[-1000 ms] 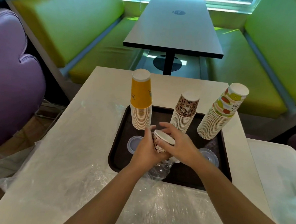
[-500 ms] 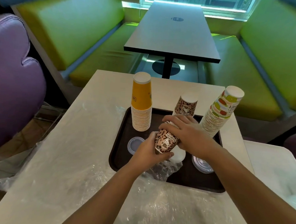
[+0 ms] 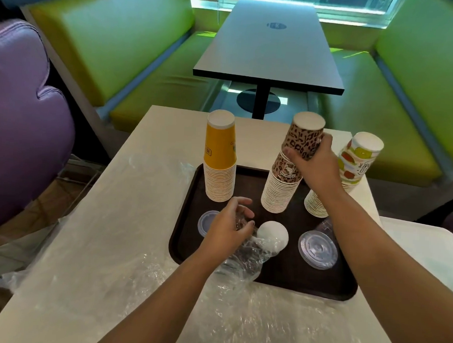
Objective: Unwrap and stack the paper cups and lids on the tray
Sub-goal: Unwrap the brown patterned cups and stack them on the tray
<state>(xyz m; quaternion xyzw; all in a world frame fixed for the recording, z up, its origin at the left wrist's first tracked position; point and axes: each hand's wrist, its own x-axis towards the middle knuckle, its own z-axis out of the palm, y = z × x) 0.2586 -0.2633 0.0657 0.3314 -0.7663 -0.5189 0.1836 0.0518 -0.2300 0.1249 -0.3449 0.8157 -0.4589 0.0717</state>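
Note:
On the dark brown tray (image 3: pixel 306 285) stand three upside-down cup stacks: yellow (image 3: pixel 219 155), leopard-print (image 3: pixel 282 190) and fruit-print (image 3: pixel 357 162). My right hand (image 3: pixel 317 168) grips a short batch of leopard-print cups (image 3: pixel 304 138), bottom up, tilted just over the top of the leopard stack. My left hand (image 3: pixel 230 229) hovers low over the tray's front left, its fingers curled on the crumpled clear wrap (image 3: pixel 244 258). Lids lie on the tray: a small clear one (image 3: pixel 205 222), a white one (image 3: pixel 273 235) and a larger clear one (image 3: pixel 318 249).
Loose clear plastic sheeting (image 3: pixel 238 324) covers the white table (image 3: pixel 147 167) in front of and left of the tray. A purple chair (image 3: pixel 20 124) stands at the left. Green benches (image 3: pixel 380 119) and a dark table (image 3: pixel 271 50) lie beyond.
My right hand has lifted the leopard-print cups out of the wrap and carried them up and back over the leopard stack. My left hand stayed low with the wrap.

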